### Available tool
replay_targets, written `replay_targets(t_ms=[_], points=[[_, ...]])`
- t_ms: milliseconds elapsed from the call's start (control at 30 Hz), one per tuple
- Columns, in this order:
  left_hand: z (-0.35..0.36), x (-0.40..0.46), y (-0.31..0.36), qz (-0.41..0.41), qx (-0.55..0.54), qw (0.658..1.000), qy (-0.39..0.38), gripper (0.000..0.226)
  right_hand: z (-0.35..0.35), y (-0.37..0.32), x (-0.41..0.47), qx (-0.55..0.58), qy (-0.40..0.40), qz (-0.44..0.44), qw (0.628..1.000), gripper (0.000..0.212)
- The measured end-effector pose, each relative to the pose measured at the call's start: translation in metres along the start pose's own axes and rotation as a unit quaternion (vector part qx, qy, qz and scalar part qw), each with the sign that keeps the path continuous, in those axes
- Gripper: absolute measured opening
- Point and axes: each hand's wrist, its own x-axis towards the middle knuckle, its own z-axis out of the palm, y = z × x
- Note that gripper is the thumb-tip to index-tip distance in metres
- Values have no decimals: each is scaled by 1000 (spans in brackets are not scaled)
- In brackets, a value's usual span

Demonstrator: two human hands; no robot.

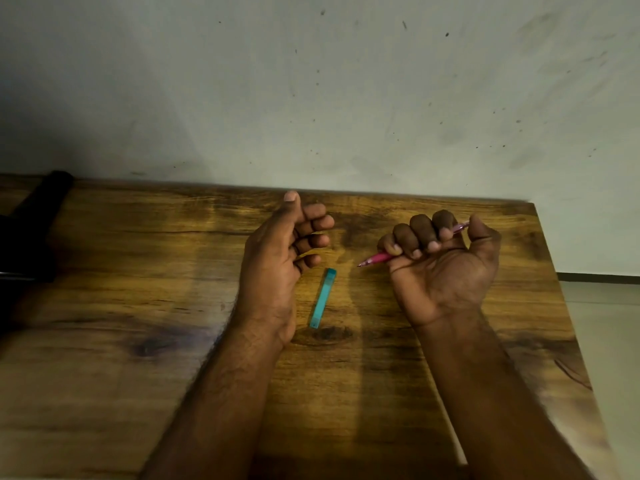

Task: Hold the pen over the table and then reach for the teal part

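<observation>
My right hand [446, 268] is turned palm up above the wooden table [138, 278], with its fingers curled round a pink pen [375, 258]. The pen's tip points left and its back end sticks out by the thumb. My left hand [277, 258] rests on its edge on the table, thumb up, fingers loosely curled and holding nothing. A slim teal case [322, 298] lies flat on the table between the two hands, closest to the left palm and not touched by either hand.
A dark object [31, 223] sits at the table's far left edge. A stained pale wall [311, 98] runs right behind the table. The table's right edge [561, 306] drops off to a light floor.
</observation>
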Motion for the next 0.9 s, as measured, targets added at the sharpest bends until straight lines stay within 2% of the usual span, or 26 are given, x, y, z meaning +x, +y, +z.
replay_targets(t_ms=[100,900], points=[[0,0,0,-1,0,1000,0,44,0,-1,0,7,0,1,1000,40],[1,-2,1,0,5,1000,0,44,-1,2,2,11,16,18,1000,53]])
